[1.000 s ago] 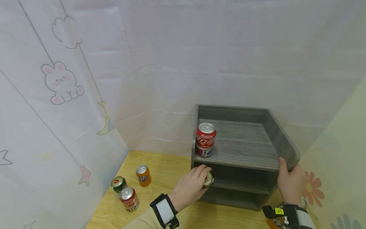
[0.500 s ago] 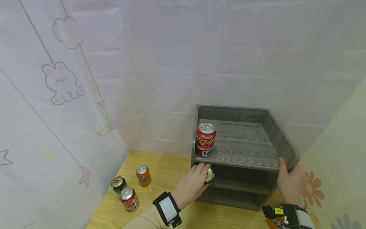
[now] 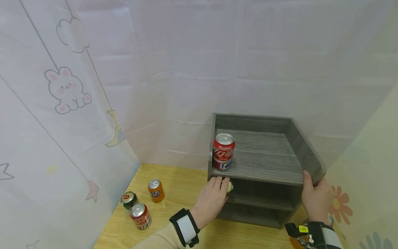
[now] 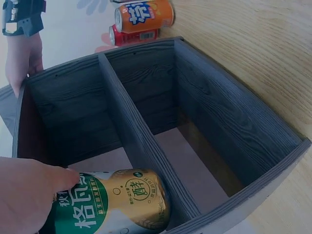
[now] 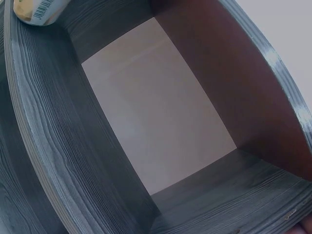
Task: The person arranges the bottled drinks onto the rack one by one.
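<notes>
My left hand holds a green and gold drink can at the left end of the grey wooden shelf's middle compartment. In the head view the fingers hide most of that can, leaving part of its gold top in sight. The left wrist view shows the thumb along its green label, with the can close to the divider. On the other side, my right hand grips the shelf's right side panel, thumb at the front edge. A red cola can stands on the top level at the left.
On the wooden table left of the shelf stand an orange soda can, a dark green can and a red can. Beyond the shelf's right side are another orange can and a red can. Printed sheets hang behind.
My left hand has moved slightly up and deeper into the middle compartment with the green and gold can, which is now more covered. The right hand keeps its grip on the shelf.
</notes>
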Motion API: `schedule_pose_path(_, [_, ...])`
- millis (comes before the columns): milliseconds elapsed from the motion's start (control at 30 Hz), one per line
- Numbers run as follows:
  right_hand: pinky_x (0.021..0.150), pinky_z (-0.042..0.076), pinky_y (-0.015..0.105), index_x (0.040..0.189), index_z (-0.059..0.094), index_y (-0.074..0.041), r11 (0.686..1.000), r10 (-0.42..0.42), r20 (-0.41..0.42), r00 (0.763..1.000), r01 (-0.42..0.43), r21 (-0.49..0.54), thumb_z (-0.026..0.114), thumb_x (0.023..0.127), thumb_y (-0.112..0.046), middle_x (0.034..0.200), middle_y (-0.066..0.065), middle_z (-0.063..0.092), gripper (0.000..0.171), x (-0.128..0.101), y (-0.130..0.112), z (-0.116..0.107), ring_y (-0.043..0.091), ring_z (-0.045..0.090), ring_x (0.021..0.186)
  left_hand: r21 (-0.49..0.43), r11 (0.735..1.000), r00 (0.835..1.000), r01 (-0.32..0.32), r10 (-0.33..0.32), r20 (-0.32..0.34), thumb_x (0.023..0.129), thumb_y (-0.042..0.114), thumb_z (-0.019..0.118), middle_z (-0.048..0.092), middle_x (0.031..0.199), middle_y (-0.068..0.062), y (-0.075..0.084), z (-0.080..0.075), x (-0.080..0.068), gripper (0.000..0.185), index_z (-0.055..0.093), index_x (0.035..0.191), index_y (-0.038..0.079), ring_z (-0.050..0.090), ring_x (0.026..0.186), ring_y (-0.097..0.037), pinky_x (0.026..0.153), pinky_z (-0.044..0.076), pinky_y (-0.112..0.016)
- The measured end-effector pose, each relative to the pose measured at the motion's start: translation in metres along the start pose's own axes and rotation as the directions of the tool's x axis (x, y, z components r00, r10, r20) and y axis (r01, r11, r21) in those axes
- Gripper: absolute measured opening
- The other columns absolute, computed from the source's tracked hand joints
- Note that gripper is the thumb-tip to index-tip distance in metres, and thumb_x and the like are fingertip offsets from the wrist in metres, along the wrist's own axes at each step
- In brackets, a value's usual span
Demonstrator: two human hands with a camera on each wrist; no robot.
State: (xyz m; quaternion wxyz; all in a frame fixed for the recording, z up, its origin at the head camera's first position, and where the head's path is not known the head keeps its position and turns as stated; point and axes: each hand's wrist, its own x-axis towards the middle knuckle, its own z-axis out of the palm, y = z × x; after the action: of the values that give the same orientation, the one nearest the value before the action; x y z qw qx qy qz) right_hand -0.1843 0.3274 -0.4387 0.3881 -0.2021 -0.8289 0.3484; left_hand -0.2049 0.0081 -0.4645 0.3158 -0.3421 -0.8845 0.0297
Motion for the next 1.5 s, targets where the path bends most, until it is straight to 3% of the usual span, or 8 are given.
schedule_pose_path(167, [0.049,0.024,0.032,0.076,0.051,0.004,1.000,0.008,0.009,1.000,-0.008,-0.003,0.058,0.103,-0.026,0.067,0.018,0.047,0.041,0.0004,-0.0001,-0.0007,0.031,0.042,0.061,0.009,1.000,1.000,-0.005,0.005,-0.002,0.082,0.047,0.085,0.056,0.117,-0.008,-0.0005,0.0016,0.0005,0.075,0.054,0.135,0.004,0.056,0.107,-0.022,0.098,0.046,-0.032])
schedule_pose_path(400, [0.047,0.023,0.032,0.073,0.046,0.001,1.000,0.018,0.023,1.000,-0.018,-0.006,0.057,0.103,-0.027,0.063,0.014,0.041,0.043,0.0000,-0.0011,-0.0018,0.026,0.037,0.057,0.041,0.999,0.999,-0.035,0.036,-0.006,0.088,0.026,0.079,0.057,0.123,-0.011,-0.0020,0.0048,-0.0015,0.056,0.057,0.133,0.000,0.054,0.110,-0.022,0.100,0.045,-0.031])
schedule_pose_path(600, [0.047,0.022,0.033,0.072,0.044,0.000,1.000,0.015,0.020,1.000,-0.015,-0.011,0.057,0.104,-0.028,0.062,0.012,0.039,0.044,-0.0007,-0.0026,-0.0016,0.026,0.035,0.056,0.017,0.999,0.999,-0.030,0.030,-0.044,0.096,0.011,0.068,0.057,0.122,-0.009,-0.0016,0.0079,-0.0008,0.040,0.058,0.135,0.005,0.054,0.110,-0.022,0.099,0.046,-0.031])
schedule_pose_path(733, [0.047,0.021,0.033,0.072,0.042,-0.001,0.999,0.028,0.023,0.999,-0.027,-0.018,0.055,0.104,-0.029,0.061,0.010,0.035,0.045,-0.0005,-0.0026,-0.0018,0.025,0.033,0.054,0.023,1.000,0.998,-0.018,0.020,-0.054,0.098,0.012,0.066,0.058,0.120,-0.008,-0.0005,0.0079,0.0009,0.036,0.060,0.134,0.008,0.055,0.109,-0.021,0.098,0.046,-0.030])
schedule_pose_path(933, [0.049,0.023,0.033,0.076,0.046,0.001,0.998,0.058,0.039,0.998,-0.058,-0.022,0.055,0.104,-0.031,0.066,0.014,0.041,0.044,-0.0005,-0.0031,-0.0020,0.029,0.038,0.061,0.132,0.991,1.000,-0.028,0.029,-0.005,0.096,0.023,0.073,0.058,0.115,-0.006,0.0022,0.0068,0.0006,0.039,0.061,0.128,0.007,0.055,0.106,-0.020,0.095,0.049,-0.030])
schedule_pose_path(1233, [0.049,0.023,0.032,0.075,0.048,0.002,1.000,0.017,0.008,1.000,-0.017,-0.007,0.057,0.103,-0.028,0.068,0.018,0.045,0.042,-0.0007,-0.0018,-0.0010,0.032,0.041,0.063,0.126,0.992,0.999,-0.033,0.031,0.022,0.098,0.023,0.068,0.060,0.120,-0.006,0.0045,0.0065,0.0048,0.043,0.058,0.139,0.017,0.055,0.112,-0.020,0.096,0.047,-0.032])
schedule_pose_path(1500, [0.045,0.023,0.031,0.074,0.047,0.000,1.000,0.020,0.018,1.000,-0.020,-0.003,0.057,0.104,-0.029,0.063,0.012,0.040,0.043,-0.0003,-0.0007,-0.0006,0.023,0.036,0.055,0.158,0.987,1.000,-0.027,0.025,0.012,0.097,0.025,0.068,0.058,0.119,-0.005,0.0052,0.0066,0.0057,0.043,0.056,0.137,0.013,0.054,0.110,-0.019,0.094,0.047,-0.031])
